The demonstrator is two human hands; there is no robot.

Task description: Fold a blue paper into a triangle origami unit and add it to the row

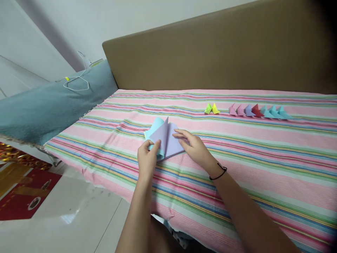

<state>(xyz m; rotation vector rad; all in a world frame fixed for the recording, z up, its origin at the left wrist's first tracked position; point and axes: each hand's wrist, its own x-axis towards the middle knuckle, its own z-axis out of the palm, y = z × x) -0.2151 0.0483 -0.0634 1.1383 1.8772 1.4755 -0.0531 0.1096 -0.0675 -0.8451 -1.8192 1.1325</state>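
My left hand (pixel 149 156) pinches the turned-back leaves of a stack of coloured paper (pixel 176 135) between thumb and fingers. Light blue sheets (pixel 157 123) curl over on the left, and a lavender sheet (pixel 161 135) rises to a pointed corner in the middle. On the right, more lavender paper lies flat. There my right hand (pixel 192 144), with a black band on its wrist, has its fingers apart at the paper's edge. Further back stand small folded paper pieces: a green and yellow pair (pixel 212 108) and a row in pink, purple, red and blue (pixel 256 111).
A pink striped sheet (pixel 263 147) covers the bed, with a brown headboard (pixel 210 52) behind it. At the left are a blue-grey cover (pixel 52 96) with a white wire hanger (pixel 76 89) on it, and a red box (pixel 31 195) on the tiled floor.
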